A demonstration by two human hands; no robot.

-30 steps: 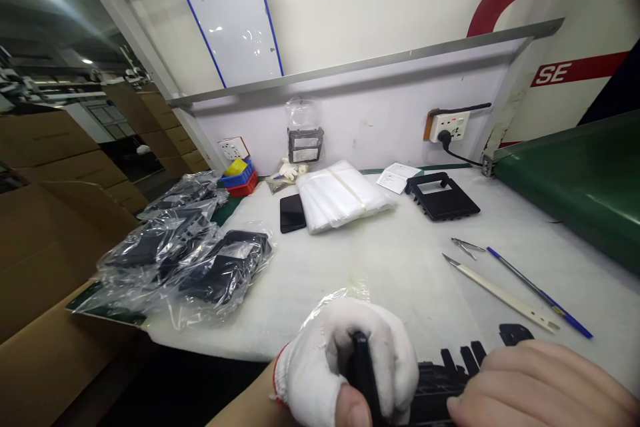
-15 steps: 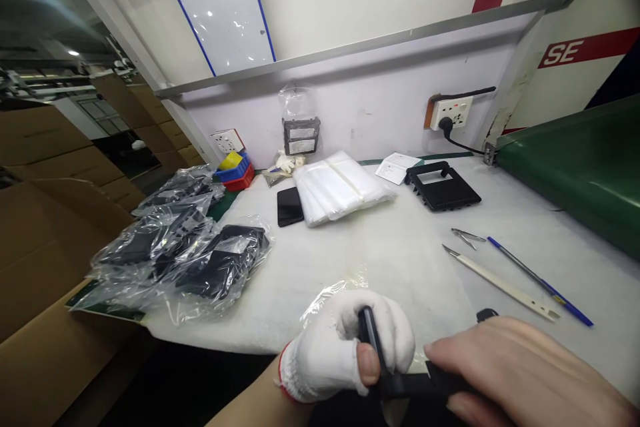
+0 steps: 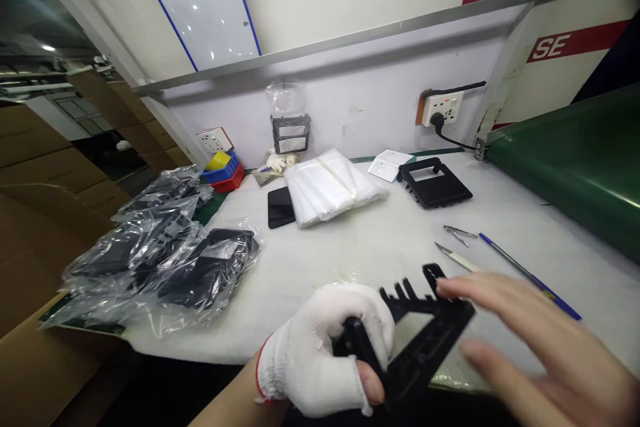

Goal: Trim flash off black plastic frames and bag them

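My left hand (image 3: 330, 347), in a white knit glove with the thumb tip bare, is closed around one side of a black plastic frame (image 3: 427, 347). The frame is tilted above the table's front edge and shows an opening and a row of small prongs. My right hand (image 3: 545, 347) is bare and slightly blurred, its fingers stretched out and the thumb apart. Its fingertip is at a tab on the frame's right side; whether it touches I cannot tell. Beyond that hand lie a craft knife (image 3: 457, 257), partly covered by it, small metal nippers (image 3: 457, 233) and a blue pen (image 3: 530, 275).
Bagged black parts (image 3: 210, 267) pile up at the left beside cardboard boxes (image 3: 45, 233). Further back are a stack of clear plastic bags (image 3: 330, 187), a phone (image 3: 281, 207), a paper slip (image 3: 387, 165) and another black frame (image 3: 437, 185). A green conveyor belt (image 3: 570, 153) borders the right.
The black frame has been raised and turned, so its prongs and opening now show. My right hand has opened its fingers and moved slightly back from the frame. The view has shifted a little.
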